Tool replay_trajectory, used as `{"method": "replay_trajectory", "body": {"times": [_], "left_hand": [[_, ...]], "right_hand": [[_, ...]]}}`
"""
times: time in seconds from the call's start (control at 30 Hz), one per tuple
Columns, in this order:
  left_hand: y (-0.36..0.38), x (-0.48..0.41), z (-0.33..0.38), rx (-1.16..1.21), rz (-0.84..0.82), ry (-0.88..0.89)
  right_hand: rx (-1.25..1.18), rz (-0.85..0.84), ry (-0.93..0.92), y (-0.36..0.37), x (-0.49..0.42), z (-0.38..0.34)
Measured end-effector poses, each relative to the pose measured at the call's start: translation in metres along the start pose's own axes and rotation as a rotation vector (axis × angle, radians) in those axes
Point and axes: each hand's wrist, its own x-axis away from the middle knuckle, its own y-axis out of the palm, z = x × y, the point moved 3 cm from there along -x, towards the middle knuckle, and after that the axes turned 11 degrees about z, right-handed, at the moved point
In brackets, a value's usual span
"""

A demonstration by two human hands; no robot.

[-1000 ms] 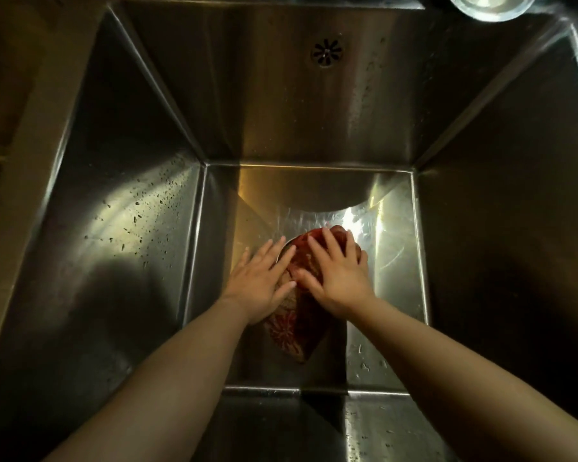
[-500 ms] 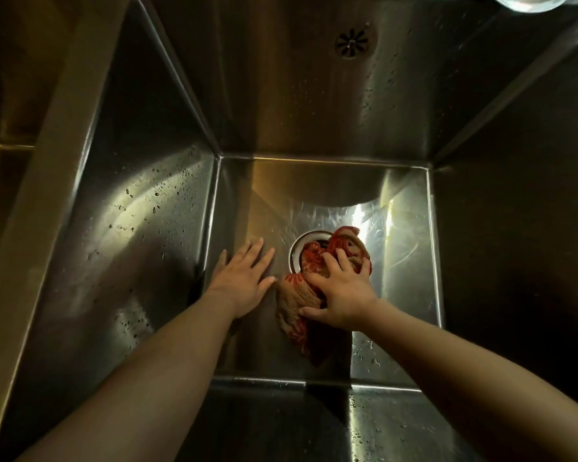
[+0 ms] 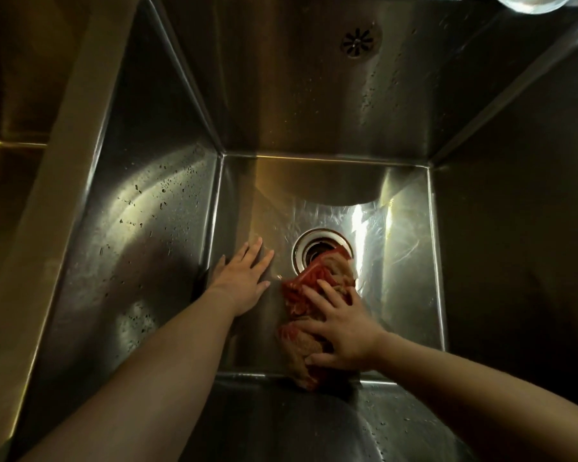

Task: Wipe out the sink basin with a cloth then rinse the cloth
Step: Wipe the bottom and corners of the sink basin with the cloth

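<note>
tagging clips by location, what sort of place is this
Probably a kitchen, perhaps a commercial one: a deep stainless steel sink with a drain and an overflow grille, and the right hand pressing a red cloth on its floor.

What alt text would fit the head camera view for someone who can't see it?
A right hand presses a red patterned cloth onto the floor of a steel sink basin, the cloth's edge overlapping the drain. The left hand lies flat on the floor beside it, off the cloth.
</note>
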Motion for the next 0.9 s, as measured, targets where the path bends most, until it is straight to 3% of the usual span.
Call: {"method": "replay_trajectory", "body": {"times": [0.3,0.9], "left_hand": [[0.006,-0.003,0.001,-0.036,0.008,-0.010],[-0.001,-0.002,0.031,-0.060,-0.022,0.076]], "right_hand": [[0.026,-0.058,-0.094,0.003,-0.009,-0.007],[0.036,-0.008,0.031,0.002,0.033,0.025]]}}
